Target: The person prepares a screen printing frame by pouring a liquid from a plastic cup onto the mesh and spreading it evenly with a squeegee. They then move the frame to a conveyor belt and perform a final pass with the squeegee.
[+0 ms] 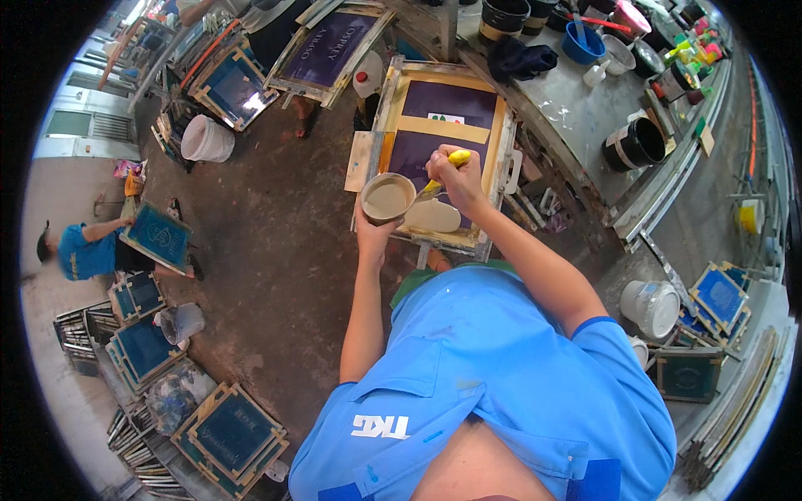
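My left hand (372, 234) is closed round a small round tub (407, 210) of beige ink, tilted slightly at the left edge of a screen printing frame (499, 159). In my right hand (461, 184) is a yellow-handled spatula (459, 157), gripped in a fist. Its blade points down beside the tub's rim. A puddle of beige ink (434, 217) lies on the near end of the frame's purple mesh (447, 102). Tan tape crosses the mesh, and a small patch with red and green marks shows above it. The blade's tip is partly hidden by the tub.
To the right, a long workbench (576, 108) carries a blue bowl (583, 43), a black bucket (633, 144) and a dark cloth (520, 58). Another purple-meshed frame (327, 48) stands ahead. At the left, a person in blue (83, 250) holds a frame (157, 236); several more frames lean around.
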A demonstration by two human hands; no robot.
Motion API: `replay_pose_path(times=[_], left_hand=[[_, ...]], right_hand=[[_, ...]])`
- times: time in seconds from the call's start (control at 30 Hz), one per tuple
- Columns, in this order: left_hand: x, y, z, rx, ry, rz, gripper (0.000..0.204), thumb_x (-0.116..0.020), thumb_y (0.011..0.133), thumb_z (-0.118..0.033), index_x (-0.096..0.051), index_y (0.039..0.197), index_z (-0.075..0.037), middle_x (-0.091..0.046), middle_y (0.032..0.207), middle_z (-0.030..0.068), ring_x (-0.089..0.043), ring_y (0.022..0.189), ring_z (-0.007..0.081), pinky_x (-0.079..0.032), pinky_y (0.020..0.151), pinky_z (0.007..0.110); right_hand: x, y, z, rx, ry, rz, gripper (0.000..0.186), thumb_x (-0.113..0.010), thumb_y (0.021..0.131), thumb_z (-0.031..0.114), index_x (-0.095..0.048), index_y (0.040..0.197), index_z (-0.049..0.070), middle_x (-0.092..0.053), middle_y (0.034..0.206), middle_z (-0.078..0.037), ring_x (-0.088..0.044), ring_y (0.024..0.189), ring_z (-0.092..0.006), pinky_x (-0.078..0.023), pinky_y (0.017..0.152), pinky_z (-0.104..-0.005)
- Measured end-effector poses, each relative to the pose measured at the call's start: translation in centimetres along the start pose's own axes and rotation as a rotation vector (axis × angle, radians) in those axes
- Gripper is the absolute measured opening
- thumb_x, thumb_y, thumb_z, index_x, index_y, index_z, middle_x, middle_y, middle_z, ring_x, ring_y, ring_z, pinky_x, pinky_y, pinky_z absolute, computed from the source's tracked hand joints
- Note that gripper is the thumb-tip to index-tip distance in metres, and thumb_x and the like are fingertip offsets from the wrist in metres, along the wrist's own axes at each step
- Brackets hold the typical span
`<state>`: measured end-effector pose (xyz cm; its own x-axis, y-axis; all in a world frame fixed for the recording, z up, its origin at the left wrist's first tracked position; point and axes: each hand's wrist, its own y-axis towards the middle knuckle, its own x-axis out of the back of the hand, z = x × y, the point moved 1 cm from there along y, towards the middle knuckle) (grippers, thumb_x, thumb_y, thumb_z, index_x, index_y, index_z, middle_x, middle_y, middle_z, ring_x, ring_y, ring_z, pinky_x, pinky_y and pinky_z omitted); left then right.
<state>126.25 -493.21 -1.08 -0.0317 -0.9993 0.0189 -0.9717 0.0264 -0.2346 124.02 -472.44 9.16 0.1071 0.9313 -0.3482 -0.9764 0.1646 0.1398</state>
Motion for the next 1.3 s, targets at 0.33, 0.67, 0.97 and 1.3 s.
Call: replay_pose_path(times=[0.33, 0.67, 0.97, 1.3], left_hand=[[1.4, 0.9, 1.5, -0.141, 0.002, 0.016, 0.088, -0.084, 0.056, 0.004, -0.048, 0.136, -0.006, -0.056, 0.132, 0.0078, -0.057, 0.118, 0.0227, -0.048, 0.101, 0.037], [-6.7, -0.5, 1.1, 0.058, -0.098, 0.01, 0.083, -0.083, 0.062, 0.004, -0.045, 0.136, -0.002, -0.056, 0.13, 0.0122, -0.06, 0.115, 0.0248, -0.052, 0.097, 0.036], [-28.0, 8.0, -3.9, -0.315, -0.186, 0.347, 0.077, -0.088, 0.064, -0.008, -0.051, 0.131, -0.001, -0.057, 0.13, 0.0115, -0.055, 0.121, 0.0221, -0.044, 0.103, 0.035], [-41.0, 15.3, -4.1, -0.482, 0.099, 0.245, 0.092, -0.086, 0.059, -0.014, -0.042, 0.139, -0.003, -0.056, 0.133, 0.0151, -0.055, 0.122, 0.0267, -0.043, 0.1, 0.036]], right_hand=[[-2.6, 0.4, 2.6, -0.016, 0.235, 0.119, 0.032, -0.056, 0.098, 0.018, -0.044, 0.07, 0.008, -0.044, 0.065, 0.0, -0.045, 0.063, -0.0112, -0.038, 0.058, -0.0272], [7.3, -1.6, 2.4, -0.427, 0.085, -0.496, 0.031, -0.047, 0.103, 0.039, -0.06, 0.105, 0.01, -0.058, 0.1, -0.002, -0.055, 0.084, -0.0153, -0.045, 0.083, -0.0303], [20.4, -1.9, 12.4, -0.179, 0.272, -0.639, 0.027, -0.058, 0.099, 0.025, -0.053, 0.12, 0.009, -0.055, 0.096, -0.001, -0.058, 0.08, -0.0101, -0.054, 0.076, -0.0306], [26.2, 4.3, 13.3, -0.031, -0.012, -0.681, 0.034, -0.055, 0.1, 0.023, -0.048, 0.13, 0.008, -0.059, 0.11, -0.005, -0.061, 0.094, -0.0116, -0.052, 0.075, -0.029]])
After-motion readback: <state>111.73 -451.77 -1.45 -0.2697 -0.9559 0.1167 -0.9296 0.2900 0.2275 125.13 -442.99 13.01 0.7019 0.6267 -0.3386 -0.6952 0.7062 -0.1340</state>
